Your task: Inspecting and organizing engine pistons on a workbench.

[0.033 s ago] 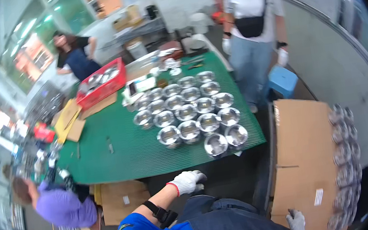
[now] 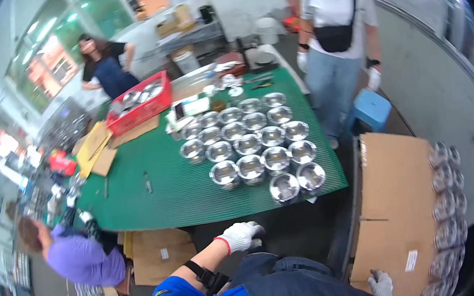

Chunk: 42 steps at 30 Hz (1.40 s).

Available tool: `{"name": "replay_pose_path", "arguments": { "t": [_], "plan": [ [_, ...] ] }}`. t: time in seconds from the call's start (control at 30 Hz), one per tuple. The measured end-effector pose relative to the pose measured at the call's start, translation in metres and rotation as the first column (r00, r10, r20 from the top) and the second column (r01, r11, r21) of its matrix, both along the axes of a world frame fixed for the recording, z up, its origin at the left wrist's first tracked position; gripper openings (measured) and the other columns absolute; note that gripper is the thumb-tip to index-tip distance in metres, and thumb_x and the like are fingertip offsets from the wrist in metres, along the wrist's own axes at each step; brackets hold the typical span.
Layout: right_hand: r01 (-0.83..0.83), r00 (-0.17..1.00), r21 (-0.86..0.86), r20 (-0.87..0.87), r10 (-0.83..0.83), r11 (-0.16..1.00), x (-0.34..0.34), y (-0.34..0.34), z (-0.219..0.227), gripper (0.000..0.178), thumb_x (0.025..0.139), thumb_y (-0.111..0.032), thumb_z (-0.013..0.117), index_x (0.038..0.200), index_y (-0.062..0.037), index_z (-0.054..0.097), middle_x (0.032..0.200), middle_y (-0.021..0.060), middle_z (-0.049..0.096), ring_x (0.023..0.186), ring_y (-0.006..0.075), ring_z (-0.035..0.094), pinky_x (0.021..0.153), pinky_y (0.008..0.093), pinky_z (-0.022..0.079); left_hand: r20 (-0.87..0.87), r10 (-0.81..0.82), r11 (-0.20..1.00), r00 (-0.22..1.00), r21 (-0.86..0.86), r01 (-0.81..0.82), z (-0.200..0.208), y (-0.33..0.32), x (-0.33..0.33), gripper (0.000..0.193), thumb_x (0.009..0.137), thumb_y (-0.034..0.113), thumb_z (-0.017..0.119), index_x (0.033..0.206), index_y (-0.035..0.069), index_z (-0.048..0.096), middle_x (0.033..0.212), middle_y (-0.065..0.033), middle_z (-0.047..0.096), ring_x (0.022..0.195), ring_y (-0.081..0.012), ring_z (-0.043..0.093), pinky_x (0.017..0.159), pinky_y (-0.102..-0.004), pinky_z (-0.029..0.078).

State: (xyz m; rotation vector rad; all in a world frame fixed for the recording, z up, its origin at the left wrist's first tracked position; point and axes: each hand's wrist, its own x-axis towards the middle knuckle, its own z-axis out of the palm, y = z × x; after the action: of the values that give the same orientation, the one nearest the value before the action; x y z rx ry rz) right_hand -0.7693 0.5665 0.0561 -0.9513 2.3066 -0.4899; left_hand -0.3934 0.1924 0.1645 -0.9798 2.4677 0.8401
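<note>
White knit covers both hands, with grey at the fingertips. The left hand is just off the near edge of the green counter, its fingers loosely bent and a little parted, with a dark gap between the upper and lower tips; whether they touch anything below I cannot tell. Its forearm, blue-sleeved with a black strap near the elbow, slants up and to the right, back of the hand upward. The right hand is low, at the cardboard sheet, fingers pointing away from the body and slightly parted; the picture does not settle whether they press on the board or grip it, and that forearm is hidden. Shiny metal cylinders stand in rows on the right half of the counter, beyond the left hand and well apart from it, long axes upright, dished ends facing up. More clear-looking or metallic round pieces line the cardboard's far right side, near the right hand's level and beyond.
</note>
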Motion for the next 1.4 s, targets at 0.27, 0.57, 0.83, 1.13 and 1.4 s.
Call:
{"name": "replay_pose_path", "arguments": {
  "t": [0.27, 0.57, 0.83, 1.13, 1.4],
  "plan": [
    [-0.746, 0.651, 0.127, -0.066, 0.756, 0.654, 0.039, -0.185, 0.036, 0.038, 0.082, -0.038, 0.062, 0.114, -0.0176, 0.065, 0.103, 0.0152, 0.066, 0.095, 0.0332, 0.064, 0.086, 0.042, 0.051, 0.078, 0.34, 0.938, 0.937, 0.049, -0.344, -0.023, 0.045, 0.117, 0.051, 0.084, 0.041, 0.062, 0.126, 0.013, 0.055, 0.128, -0.0151, 0.055, 0.114, -0.035, 0.055, 0.097, -0.0417, 0.045],
    [-0.808, 0.554, -0.488, -0.821, 0.141, 0.33, 0.152, -0.433, 0.274, 0.011, 0.077, -0.017, 0.062, 0.086, -0.011, 0.067, 0.08, 0.0129, 0.064, 0.071, 0.0316, 0.063, 0.063, 0.0409, 0.053, -0.579, 0.312, 0.234, 0.753, -0.722, -0.652, 0.129, -0.111, 0.239, 0.038, 0.074, 0.016, 0.07, 0.109, 0.005, 0.059, 0.112, -0.0156, 0.06, 0.102, -0.0345, 0.058, 0.089, -0.0429, 0.047],
    [-0.904, 0.189, 0.354, -0.17, 0.967, 0.239, 0.149, -0.366, 0.177, 0.031, 0.078, -0.029, 0.059, 0.102, -0.0106, 0.068, 0.092, 0.0152, 0.068, 0.092, 0.03, 0.065, 0.082, 0.041, 0.052, -0.014, -0.077, 0.981, 0.997, -0.178, 0.074, 0.062, -0.148, 0.226, 0.041, 0.076, 0.03, 0.07, 0.11, 0.008, 0.066, 0.104, -0.0179, 0.067, 0.094, -0.0343, 0.065, 0.084, -0.0432, 0.05],
    [-0.844, 0.499, -0.209, -0.642, 0.582, 0.493, 0.149, -0.327, 0.264, 0.027, 0.08, -0.026, 0.061, 0.103, -0.0106, 0.063, 0.08, 0.0129, 0.062, 0.076, 0.0332, 0.062, 0.068, 0.0447, 0.051, -0.737, -0.038, 0.784, 0.675, -0.441, -0.437, 0.144, -0.211, 0.099, 0.045, 0.07, 0.011, 0.072, 0.112, 0.003, 0.058, 0.098, -0.0189, 0.062, 0.09, -0.0369, 0.06, 0.079, -0.0419, 0.049],
    [-0.754, 0.657, -0.063, -0.117, 0.745, 0.654, 0.069, -0.135, 0.186, 0.021, 0.079, -0.028, 0.059, 0.087, -0.0087, 0.066, 0.089, 0.0162, 0.065, 0.081, 0.0325, 0.062, 0.07, 0.0418, 0.051, 0.261, -0.747, 0.566, 0.611, -0.233, 0.791, 0.071, -0.16, -0.039, 0.044, 0.08, 0.014, 0.056, 0.123, 0.006, 0.056, 0.099, -0.02, 0.063, 0.087, -0.0333, 0.062, 0.076, -0.0424, 0.05]
  ]
}}
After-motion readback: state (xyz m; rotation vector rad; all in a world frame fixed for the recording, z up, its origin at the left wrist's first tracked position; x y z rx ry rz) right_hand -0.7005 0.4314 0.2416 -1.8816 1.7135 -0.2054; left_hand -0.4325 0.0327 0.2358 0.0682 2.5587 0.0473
